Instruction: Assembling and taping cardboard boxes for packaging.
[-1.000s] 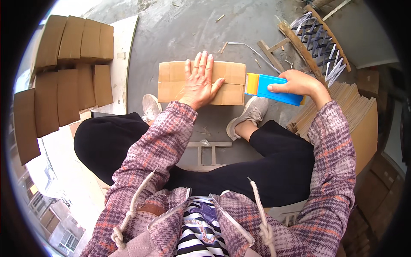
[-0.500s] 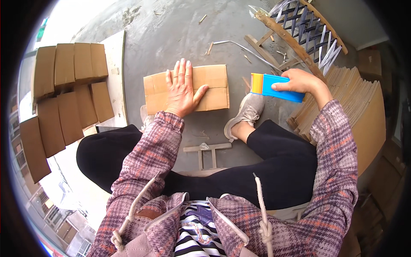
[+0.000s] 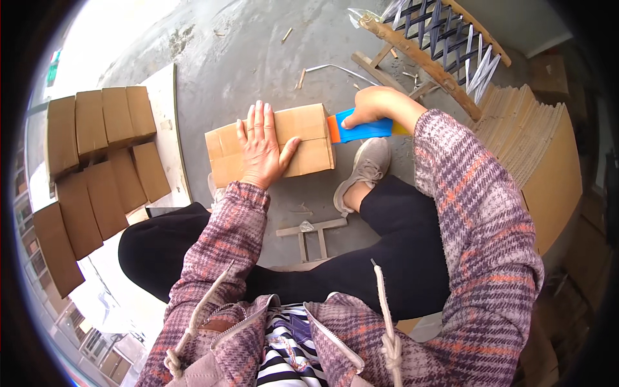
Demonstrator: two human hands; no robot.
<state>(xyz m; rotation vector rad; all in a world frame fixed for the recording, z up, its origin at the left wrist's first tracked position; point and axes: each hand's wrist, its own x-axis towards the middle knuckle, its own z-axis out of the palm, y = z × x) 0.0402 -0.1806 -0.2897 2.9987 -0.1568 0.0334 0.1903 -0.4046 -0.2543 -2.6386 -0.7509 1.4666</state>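
Note:
A closed brown cardboard box (image 3: 311, 126) rests in front of me between my feet. My left hand (image 3: 263, 149) lies flat on its top, fingers stretched out and thumb spread. At the box's right end, my right hand (image 3: 382, 106) grips a blue tape dispenser (image 3: 358, 132) with an orange front. That orange front meets the right end of the box. The hand covers part of the dispenser's body, and I cannot make out whether tape is stuck to the box there.
Several brown boxes (image 3: 97, 126) stand in rows on the left, beside a white board (image 3: 169, 129). Flattened cardboard (image 3: 545, 161) is stacked at the right. A wooden stool with a woven strap seat (image 3: 445, 39) is at the back right. Wood scraps lie on the concrete floor (image 3: 232, 58).
My right hand has brought the tape dispenser leftward, from apart from the box to its right end. The left hand stays flat on the box, whose right end now shows more.

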